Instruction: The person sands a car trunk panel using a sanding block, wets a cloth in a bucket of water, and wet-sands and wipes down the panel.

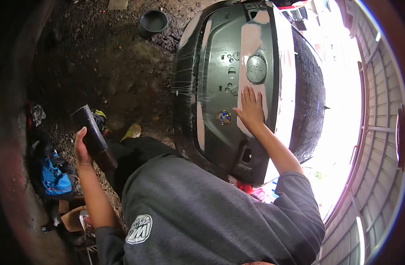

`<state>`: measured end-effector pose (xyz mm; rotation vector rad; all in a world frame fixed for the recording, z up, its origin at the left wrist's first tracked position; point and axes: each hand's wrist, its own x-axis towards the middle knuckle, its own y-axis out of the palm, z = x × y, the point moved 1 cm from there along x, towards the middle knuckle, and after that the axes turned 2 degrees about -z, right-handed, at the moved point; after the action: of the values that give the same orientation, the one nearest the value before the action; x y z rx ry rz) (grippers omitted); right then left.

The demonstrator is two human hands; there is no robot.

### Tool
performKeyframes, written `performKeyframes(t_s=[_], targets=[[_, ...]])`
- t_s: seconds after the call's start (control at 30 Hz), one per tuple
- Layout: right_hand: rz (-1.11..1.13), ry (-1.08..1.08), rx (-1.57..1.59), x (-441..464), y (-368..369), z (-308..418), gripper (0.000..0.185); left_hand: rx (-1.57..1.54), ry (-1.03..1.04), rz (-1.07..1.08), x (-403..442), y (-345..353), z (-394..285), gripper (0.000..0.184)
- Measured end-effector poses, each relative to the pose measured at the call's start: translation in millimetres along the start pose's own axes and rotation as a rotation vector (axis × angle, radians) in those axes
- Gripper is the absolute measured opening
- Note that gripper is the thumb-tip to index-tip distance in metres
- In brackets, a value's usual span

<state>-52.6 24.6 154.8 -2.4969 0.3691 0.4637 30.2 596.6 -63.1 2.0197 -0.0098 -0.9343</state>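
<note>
My right hand lies flat, fingers outstretched, on a pale filler patch running across the dark green car tailgate. Just beyond its fingertips is a round emblem area; a blue and gold round sticker sits near the thumb. Milky wet streaks run over the lower panel. Away from the car, my left hand grips a dark, flat rectangular sanding block, thumb along its edge. The fingers behind the block are hidden.
The view is turned sideways. A dark bucket stands on wet, gravelly ground. Near my left arm are a blue bag and a cardboard box. The car's rear window and a corrugated roof lie to the right.
</note>
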Motion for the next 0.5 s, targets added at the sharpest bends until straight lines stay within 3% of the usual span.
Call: performKeyframes(t_s=[0.23, 0.33, 0.43, 0.5], targets=[[0.062, 0.112, 0.155, -38.1, -0.3, 24.0, 0.082, 0.114, -0.050, -0.065, 11.0, 38.5, -49.5, 0.043], [0.264, 0.246, 0.234, -28.4, -36.4, 41.6, 0.081, 0.178, -0.039, -0.089, 22.1, 43.2, -71.2, 0.039], [0.173, 0.407, 0.885, 10.0, -57.1, 83.8, 0.073, 0.275, 0.045, -0.092, 39.4, 55.4, -91.4, 0.031], [-0.124, 0.350, 1.252, 39.4, -131.7, 119.3, 0.055, 0.314, 0.112, -0.049, 61.5, 55.4, -104.7, 0.025]])
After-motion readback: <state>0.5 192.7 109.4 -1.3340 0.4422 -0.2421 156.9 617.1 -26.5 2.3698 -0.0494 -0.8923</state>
